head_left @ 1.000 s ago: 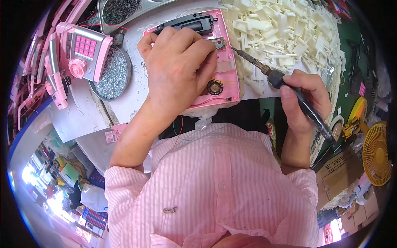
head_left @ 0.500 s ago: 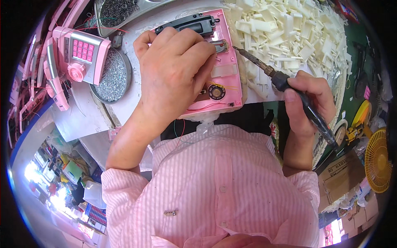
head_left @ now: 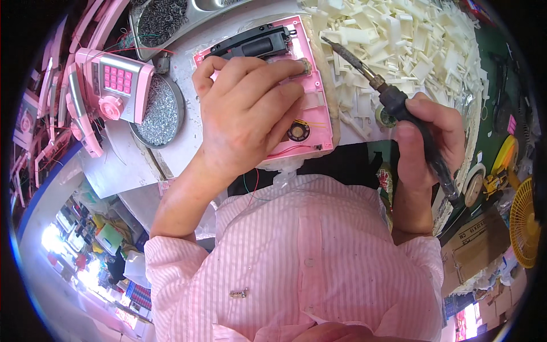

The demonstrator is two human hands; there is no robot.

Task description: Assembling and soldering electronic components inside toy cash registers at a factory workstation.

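Observation:
My right hand [head_left: 430, 134] is wrapped round the black handle of a soldering iron [head_left: 421, 122]. Its dark tip points up and left, just off the right edge of a pink plastic casing [head_left: 323, 108], over white plastic pieces. My left hand [head_left: 242, 111] lies across the casing, its fingertips pressed on a small metal part [head_left: 306, 66] that they mostly cover. The thumb is hidden. Inside the casing, a black plastic mechanism [head_left: 259, 45] sits along the far side. A small round speaker [head_left: 298, 131] with yellow and red wires lies near the front.
White plastic pieces [head_left: 410, 51] are heaped at the far right. On the left are a round dish of screws [head_left: 162, 114], a pink keypad casing [head_left: 117, 85] and a metal tray [head_left: 194, 23] holding small dark parts. A yellow fan [head_left: 523, 222] and a cardboard box [head_left: 476, 245] are at right.
My left fingers have stretched further right, over the small metal part. The soldering iron's tip has risen away from the casing's edge. The whole view has shifted slightly.

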